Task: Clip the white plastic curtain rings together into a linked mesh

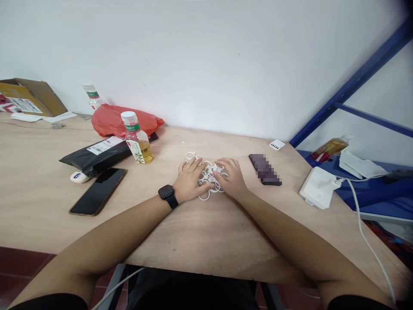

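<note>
A small heap of white plastic rings (pixel 217 184) lies on the wooden table in front of me. My left hand (pixel 191 181) rests at the heap's left side, fingers stretched out and palm down, partly covering some rings. A dark watch is on that wrist. On the heap's right side, my right hand (pixel 232 177) is curved with fingers apart, its fingertips touching the rings. One separate ring (pixel 190 155) lies just beyond my left fingertips. Whether any ring is held beneath the fingers is hidden.
A drink bottle (pixel 138 140), black parcel (pixel 97 156), red bag (pixel 111 120) and phone (pixel 98 191) are on the left. Another phone (pixel 265 169), a white power strip (pixel 318 187) and its cable (pixel 363 232) are on the right. Behind the wooden table (pixel 200 241) rises a wall.
</note>
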Available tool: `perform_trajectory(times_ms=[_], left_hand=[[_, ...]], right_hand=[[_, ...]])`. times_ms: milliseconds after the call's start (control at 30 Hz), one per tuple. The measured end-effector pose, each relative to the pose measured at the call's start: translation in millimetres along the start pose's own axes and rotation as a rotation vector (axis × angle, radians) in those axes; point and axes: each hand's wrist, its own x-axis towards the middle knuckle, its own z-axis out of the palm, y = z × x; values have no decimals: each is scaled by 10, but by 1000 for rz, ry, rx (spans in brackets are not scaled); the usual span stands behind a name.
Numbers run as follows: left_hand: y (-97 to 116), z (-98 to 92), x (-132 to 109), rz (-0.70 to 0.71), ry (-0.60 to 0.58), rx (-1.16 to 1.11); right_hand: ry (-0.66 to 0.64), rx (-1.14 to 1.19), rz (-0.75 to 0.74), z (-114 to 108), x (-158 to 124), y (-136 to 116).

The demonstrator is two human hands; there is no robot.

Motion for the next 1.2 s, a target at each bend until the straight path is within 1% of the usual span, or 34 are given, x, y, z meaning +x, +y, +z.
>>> perform_trajectory(times_ms=[67,167,233,300,367,433,533,633,767,867,967,1067,1200], left_hand=[[-23,6,15,-34,-31,34],[-125,-9,79,-88,-34,51],[-223,-22,135,-104,-32,42],[-312,-25,181,-115,-40,20],[-365,-19,202,-101,-82,-7],[-375,-12,197,-68,-99,-20],[-345,-19,163,-19,-78,-33],[-325,-41,141,-4,-58,-39],[-351,-36,175,-47,-28,-11],[-372,-4,211,-98,-66,-3],[-362,4,205,-72,-79,-8],[-320,-31,161,-24,-65,-18],[-246,-90,104,47,-75,-64]], right_hand=[[-107,-59,71,29,1,42],[-305,-99,165,74,-13,103],[-404,-92,172,95,-22,128],[-451,-69,141,104,-24,138],[-465,-49,103,103,-21,136],[-460,-34,71,97,-17,130],[-433,-1,20,88,-17,116],[-397,43,-10,86,-21,95],[-356,37,15,99,-21,72],[-403,-20,54,112,-13,66],[-471,-32,60,110,-7,59],[-470,-13,27,92,-12,35],[-444,30,-44,59,-39,-40]])
